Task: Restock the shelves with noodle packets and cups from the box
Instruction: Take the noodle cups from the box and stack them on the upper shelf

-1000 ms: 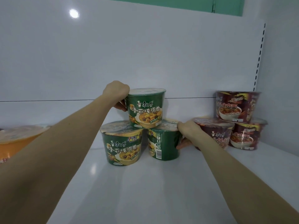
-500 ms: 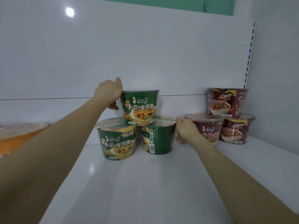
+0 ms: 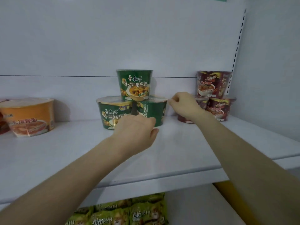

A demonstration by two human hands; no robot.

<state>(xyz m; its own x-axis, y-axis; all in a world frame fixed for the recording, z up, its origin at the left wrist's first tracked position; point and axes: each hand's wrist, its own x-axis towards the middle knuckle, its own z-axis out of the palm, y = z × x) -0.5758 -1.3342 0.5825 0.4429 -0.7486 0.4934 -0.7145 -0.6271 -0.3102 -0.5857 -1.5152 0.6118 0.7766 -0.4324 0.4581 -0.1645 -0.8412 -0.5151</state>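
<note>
Left hand (image 3: 136, 129), fingers slack, holds nothing; right hand (image 3: 184, 104), fingers curled, also empty; the stacked green cups (image 3: 134, 85) stand on the shelf (image 3: 178, 151) just beyond the left hand, beside the right.

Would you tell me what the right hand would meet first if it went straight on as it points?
Probably the lower right green cup, near its rim, just left of the right hand; depth is unclear.
</note>
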